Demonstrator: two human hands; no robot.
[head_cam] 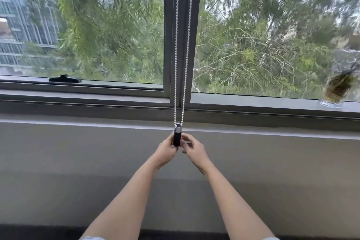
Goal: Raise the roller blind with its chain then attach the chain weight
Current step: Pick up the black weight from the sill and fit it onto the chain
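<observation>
Now chain weight between left hand, right hand

We see two bare forearms reaching up from the bottom edge, uncovered from elbow to wrist. Our left hand and right hand wear no gloves, and we can make out no rings, watch or bracelet. At the bottom edge, a pale light-blue sleeve hem shows by each elbow.
</observation>
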